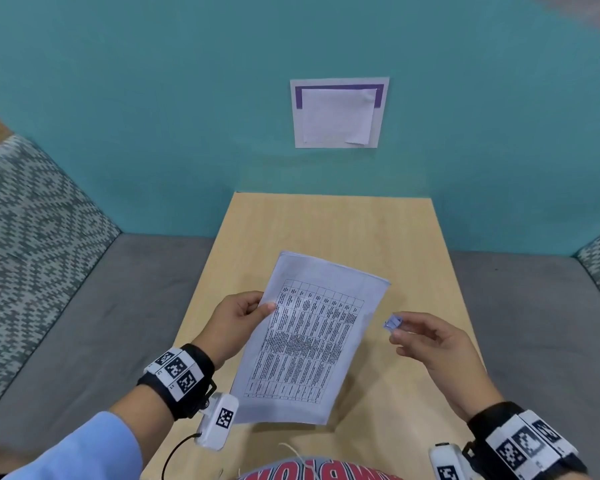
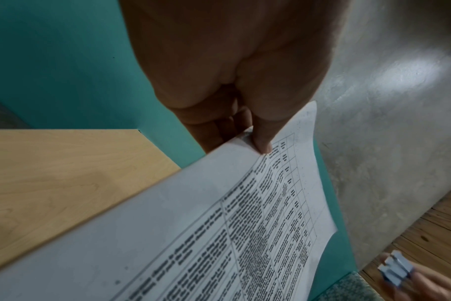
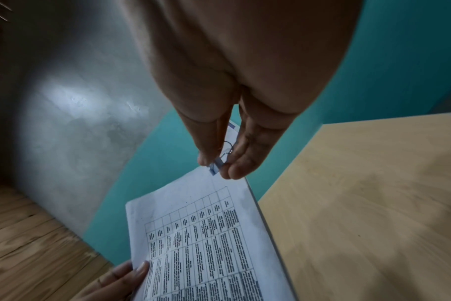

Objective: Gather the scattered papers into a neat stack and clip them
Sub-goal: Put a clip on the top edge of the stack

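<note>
A stack of white papers [image 1: 309, 337] with a printed table on top is held tilted above the wooden table [image 1: 326, 223]. My left hand [image 1: 243, 317] grips its left edge, thumb on the top sheet. The left wrist view shows that thumb pressing the papers [image 2: 219, 224]. My right hand [image 1: 420, 336] is just right of the stack and pinches a small pale blue binder clip [image 1: 392, 322] between thumb and fingers. In the right wrist view the binder clip [image 3: 215, 166] hangs close to the corner of the papers [image 3: 206, 234]. The binder clip [image 2: 395, 268] also shows in the left wrist view.
A teal wall [image 1: 153, 98] rises behind the table, with a white notice [image 1: 338, 114] stuck to it. Grey cushioned seats [image 1: 84, 323] flank the table on both sides. Bare tabletop lies beyond the papers.
</note>
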{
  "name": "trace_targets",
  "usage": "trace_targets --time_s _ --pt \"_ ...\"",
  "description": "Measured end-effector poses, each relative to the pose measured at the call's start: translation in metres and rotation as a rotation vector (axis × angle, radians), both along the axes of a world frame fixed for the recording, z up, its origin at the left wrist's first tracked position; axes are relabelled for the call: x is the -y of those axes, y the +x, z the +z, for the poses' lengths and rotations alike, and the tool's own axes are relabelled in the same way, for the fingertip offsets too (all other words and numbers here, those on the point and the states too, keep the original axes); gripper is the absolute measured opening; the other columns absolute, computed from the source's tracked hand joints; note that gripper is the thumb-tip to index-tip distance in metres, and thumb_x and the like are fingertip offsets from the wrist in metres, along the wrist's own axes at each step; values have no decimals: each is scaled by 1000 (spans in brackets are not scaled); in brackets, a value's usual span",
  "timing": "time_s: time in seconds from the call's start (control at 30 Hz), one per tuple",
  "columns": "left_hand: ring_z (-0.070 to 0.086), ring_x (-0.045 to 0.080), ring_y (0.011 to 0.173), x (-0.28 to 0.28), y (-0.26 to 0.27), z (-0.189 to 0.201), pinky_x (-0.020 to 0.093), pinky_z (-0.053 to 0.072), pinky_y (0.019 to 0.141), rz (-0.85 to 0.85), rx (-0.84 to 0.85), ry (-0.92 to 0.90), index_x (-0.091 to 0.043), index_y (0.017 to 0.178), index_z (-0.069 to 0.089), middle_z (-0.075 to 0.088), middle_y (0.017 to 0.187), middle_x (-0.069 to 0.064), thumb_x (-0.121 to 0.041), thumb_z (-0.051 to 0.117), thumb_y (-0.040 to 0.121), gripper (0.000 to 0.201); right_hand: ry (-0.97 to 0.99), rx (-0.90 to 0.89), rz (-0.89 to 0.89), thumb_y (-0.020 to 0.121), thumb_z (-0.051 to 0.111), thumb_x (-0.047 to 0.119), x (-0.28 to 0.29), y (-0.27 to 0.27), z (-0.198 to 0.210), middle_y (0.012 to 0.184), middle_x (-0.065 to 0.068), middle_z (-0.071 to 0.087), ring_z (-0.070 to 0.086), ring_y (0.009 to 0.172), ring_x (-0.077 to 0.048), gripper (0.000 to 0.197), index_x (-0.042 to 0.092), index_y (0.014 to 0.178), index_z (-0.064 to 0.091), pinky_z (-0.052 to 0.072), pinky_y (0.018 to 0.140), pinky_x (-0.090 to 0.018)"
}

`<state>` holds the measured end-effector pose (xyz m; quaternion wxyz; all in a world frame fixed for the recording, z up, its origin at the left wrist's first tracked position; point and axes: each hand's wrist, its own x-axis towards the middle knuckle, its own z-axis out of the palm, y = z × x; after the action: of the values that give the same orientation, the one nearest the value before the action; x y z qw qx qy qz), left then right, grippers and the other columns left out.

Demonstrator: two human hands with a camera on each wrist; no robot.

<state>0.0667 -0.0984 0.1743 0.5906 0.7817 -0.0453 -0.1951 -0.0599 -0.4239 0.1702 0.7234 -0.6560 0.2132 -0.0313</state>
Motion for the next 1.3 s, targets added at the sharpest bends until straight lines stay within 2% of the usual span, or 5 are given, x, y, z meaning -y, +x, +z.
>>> trace_targets --time_s 0.17,0.4,0.73,0.97,1.3 --pt "78 39 94 2 -4 5 63 59 91 -21 21 -4 -20 107 82 80 104 25 -24 66 105 17 -36 78 -61 77 84 -8 0 5 21 95 -15 79 76 80 -17 37 8 110 76 62 72 -20" --pt "80 16 84 11 -14 17 30 62 74 -52 29 -61 -16 107 81 85 97 7 -15 63 106 18 -7 180 -82 74 85 -8 -7 13 52 87 -9 80 72 73 -11 34 7 104 81 59 71 -16" --pt "74 24 79 16 -16 22 41 60 77 -92 221 41 -23 105 81 82 93 13 -30 65 105 18 -636 418 70 72 84 34 -19 27 80 88 6 80 76 80 -9 33 21 101 83 60 81 -17" --pt "58 32 69 12 -15 28 44 54 68 -153 546 283 -26 103 77 65 73 12 -27 62 106 16 -967 509 98 80 88 16 -11 30 89 83 5 78 71 74 0 9 11 85 82 58 74 -18" --pt "72 0 87 11 -19 51 18 53 79 -258 663 278 -26 117 79 76 93 -22 -10 62 106 26 -1048 493 175 81 88 15 -9 34 89 77 3 76 71 70 -12 8 12 80 81 55 69 -30"
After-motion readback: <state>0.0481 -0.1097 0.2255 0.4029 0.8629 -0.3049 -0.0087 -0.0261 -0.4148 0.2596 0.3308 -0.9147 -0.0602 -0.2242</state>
